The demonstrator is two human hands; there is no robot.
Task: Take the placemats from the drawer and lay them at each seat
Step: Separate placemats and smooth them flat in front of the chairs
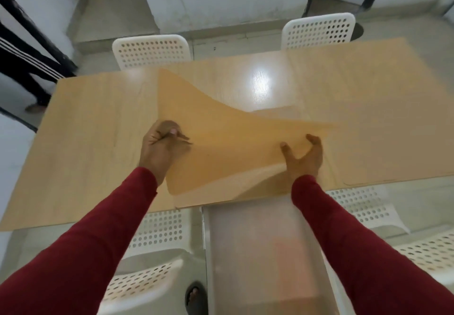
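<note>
Left hand (163, 147) grip pinching placemat (221, 142) edge, right hand (303, 156) seemingly gripping its near edge, over table (98, 118)

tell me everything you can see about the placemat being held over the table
The placemat is a thin, flexible, tan sheet, plain and close in colour to the wooden table beneath. It is lifted and bowed, its far left corner raised. The left hand pinches its left edge; the right hand grips its near right side. Motion blur softens its edges.
</note>
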